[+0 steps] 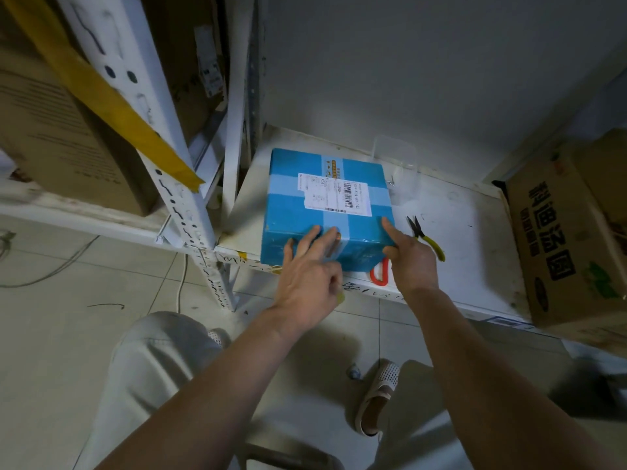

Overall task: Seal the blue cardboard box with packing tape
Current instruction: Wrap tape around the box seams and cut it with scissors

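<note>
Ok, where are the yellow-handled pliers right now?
The pliers lie on the white shelf, just right of the blue box, behind the right hand.

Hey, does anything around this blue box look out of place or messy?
A few things. A strip of yellow tape hangs loose and slanted across the white shelf post. Yellow-handled pliers lie loose on the shelf beside the blue box. The box's near edge slightly overhangs the shelf front.

Glossy clear tape (334,218) bands the matt blue cardboard box (288,201) on scuffed white-painted shelf (451,232).
</note>
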{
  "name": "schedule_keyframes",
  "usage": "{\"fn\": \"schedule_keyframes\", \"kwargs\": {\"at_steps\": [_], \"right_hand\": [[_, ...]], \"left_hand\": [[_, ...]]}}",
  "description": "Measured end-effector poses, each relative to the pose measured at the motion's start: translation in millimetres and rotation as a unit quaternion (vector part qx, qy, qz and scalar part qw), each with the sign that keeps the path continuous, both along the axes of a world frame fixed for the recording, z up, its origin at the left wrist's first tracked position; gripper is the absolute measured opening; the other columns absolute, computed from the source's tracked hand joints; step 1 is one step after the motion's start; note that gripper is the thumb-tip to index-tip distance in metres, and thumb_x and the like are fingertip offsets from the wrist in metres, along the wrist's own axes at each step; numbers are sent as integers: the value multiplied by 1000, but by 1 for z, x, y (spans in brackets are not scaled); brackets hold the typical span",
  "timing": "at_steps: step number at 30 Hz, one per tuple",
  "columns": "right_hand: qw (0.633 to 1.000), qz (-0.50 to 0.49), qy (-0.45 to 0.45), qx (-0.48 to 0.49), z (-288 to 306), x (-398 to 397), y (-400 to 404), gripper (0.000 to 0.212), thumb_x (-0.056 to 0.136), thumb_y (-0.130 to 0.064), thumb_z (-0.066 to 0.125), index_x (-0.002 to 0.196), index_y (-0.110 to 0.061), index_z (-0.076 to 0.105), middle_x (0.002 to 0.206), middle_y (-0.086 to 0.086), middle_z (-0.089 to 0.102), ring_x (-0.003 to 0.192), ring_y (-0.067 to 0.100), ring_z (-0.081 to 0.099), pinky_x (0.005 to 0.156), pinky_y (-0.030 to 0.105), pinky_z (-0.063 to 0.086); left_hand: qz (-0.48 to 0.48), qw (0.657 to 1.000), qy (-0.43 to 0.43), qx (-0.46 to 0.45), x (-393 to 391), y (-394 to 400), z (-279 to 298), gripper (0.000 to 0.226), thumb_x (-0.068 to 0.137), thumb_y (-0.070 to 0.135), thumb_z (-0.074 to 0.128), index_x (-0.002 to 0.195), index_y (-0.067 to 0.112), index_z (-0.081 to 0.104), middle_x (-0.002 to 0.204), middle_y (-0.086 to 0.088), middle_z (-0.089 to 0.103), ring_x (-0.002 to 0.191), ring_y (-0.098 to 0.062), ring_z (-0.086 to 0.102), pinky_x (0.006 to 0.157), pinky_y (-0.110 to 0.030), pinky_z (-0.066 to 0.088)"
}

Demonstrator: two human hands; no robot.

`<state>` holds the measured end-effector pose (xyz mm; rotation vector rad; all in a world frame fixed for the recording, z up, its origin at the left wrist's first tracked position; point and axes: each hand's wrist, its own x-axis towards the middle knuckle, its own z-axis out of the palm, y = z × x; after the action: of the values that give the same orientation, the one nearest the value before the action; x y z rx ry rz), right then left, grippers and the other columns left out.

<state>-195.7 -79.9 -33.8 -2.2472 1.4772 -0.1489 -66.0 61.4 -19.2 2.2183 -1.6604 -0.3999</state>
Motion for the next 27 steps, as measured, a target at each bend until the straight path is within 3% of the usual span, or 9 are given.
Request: {"fn": "schedule_keyframes", "kwargs": {"at_steps": [4,9,12,13,15,17,19,23,27], "right_hand": [[1000,-15,-14,-18,-1,1,3,51,97,-16,48,143,-32,31,122,11,57,104,24,60,90,42,52],[990,-48,68,-115,8,13,21,59,90,-15,59,142,-28,33,136,10,40,125,25,43,99,41,47],[978,-59,-42,-195,10,28,39,47,84,-8,63,127,-24,53,126,7,46,121,23,44,96,38,50],[981,-43,-104,-160,12,36,45,36,86,-9,62,119,-22,60,120,4,51,116,20,49,91,36,53],[984,18,-176,4,20,54,55,20,88,-12,59,104,-18,69,108,-1,60,104,15,57,84,30,54],[968,109,-129,187,35,69,66,22,86,-13,62,106,-17,71,98,-6,61,89,6,57,77,19,46],[939,172,-73,289,41,77,75,29,83,-15,69,112,-14,69,96,-10,62,85,-1,54,76,10,41],[949,146,-118,252,37,79,85,20,73,-12,78,92,-11,73,82,-5,67,83,8,60,86,25,49],[958,138,-121,221,40,80,91,8,75,-9,76,82,-11,71,76,-3,65,77,9,60,76,23,49]], "left_hand": [[156,983,22,-99,15,22,-8,2,77,20,69,76,22,69,156,-6,19,144,-27,10,116,-50,7],[210,974,82,-16,32,37,-20,4,81,19,65,82,21,68,157,-6,17,139,-27,24,114,-39,23],[237,962,134,-21,28,43,-25,9,79,16,69,75,24,66,154,-6,26,140,-23,25,114,-38,26],[252,954,160,-35,27,45,-24,9,79,15,70,75,23,67,149,-4,32,136,-20,30,113,-31,26],[282,926,243,-55,25,46,-17,7,81,12,69,77,17,68,132,-4,44,116,-11,40,99,-11,26],[302,892,328,-74,25,46,-11,5,82,11,68,78,15,67,116,-5,47,98,-8,42,87,-10,29],[317,858,394,-90,28,47,-6,6,81,9,68,77,13,69,105,-3,53,91,-11,47,82,-17,36],[313,824,462,-99,33,50,-1,15,82,7,66,70,16,65,73,3,62,69,-8,54,56,-9,42],[318,784,525,-94,35,54,2,21,86,8,63,68,18,64,72,2,63,72,-14,57,65,-24,46]]}}
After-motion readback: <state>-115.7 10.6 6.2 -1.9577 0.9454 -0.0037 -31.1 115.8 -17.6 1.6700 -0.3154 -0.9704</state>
